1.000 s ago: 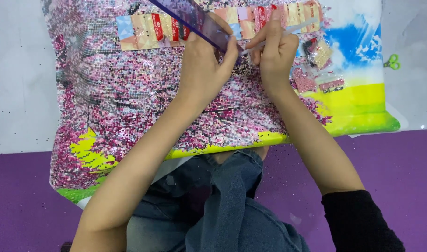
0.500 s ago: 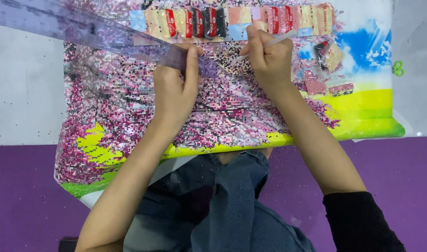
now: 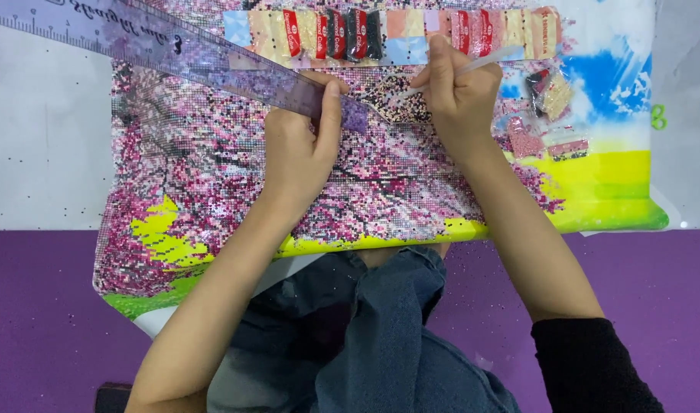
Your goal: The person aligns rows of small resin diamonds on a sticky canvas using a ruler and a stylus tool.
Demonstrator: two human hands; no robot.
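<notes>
The left hand (image 3: pixel 300 153) pinched the purple ruler (image 3: pixel 174 50) flat on the canvas (image 3: pixel 212 176) while the right hand (image 3: pixel 461 99), fingers closed on the pen (image 3: pixel 472 65), did best pressing beads gently along its edge

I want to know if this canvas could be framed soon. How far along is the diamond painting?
Mostly done: pink blossom beads cover most of the diamond painting canvas. In hand: the left hand holds a purple ruler and the right hand a white pen at a small dark unfilled patch. Left: that patch, and the smooth blue sky and green ground to the right.
</notes>
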